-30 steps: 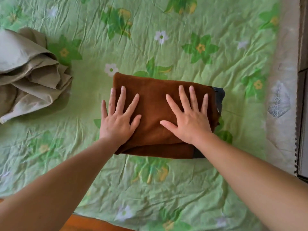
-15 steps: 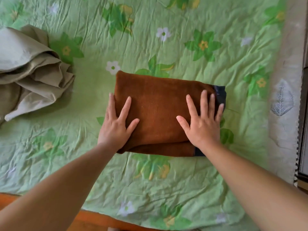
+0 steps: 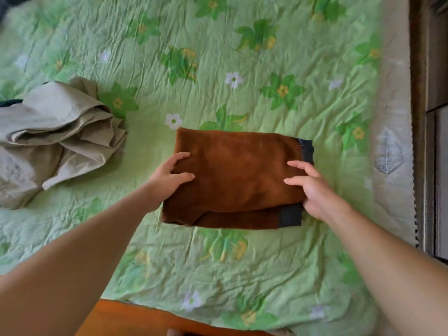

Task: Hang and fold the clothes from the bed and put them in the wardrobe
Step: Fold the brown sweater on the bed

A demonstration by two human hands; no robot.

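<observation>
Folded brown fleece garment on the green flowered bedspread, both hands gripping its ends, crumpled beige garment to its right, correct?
Not quite: the head view shows the crumpled beige garment to the left of the folded brown fleece garment, not the right. The left hand and right hand do grip its ends on the green flowered bedspread.

The bed [image 3: 121, 321] – its orange-brown wooden edge shown nearest – is covered by a wrinkled green quilt [image 3: 242, 275] printed with leaves and flowers (white and yellow). A pale border [image 3: 395, 105] is seen at the right, with dark wooden furniture [image 3: 417, 93] beyond it. Everything is evenly lit.
</observation>
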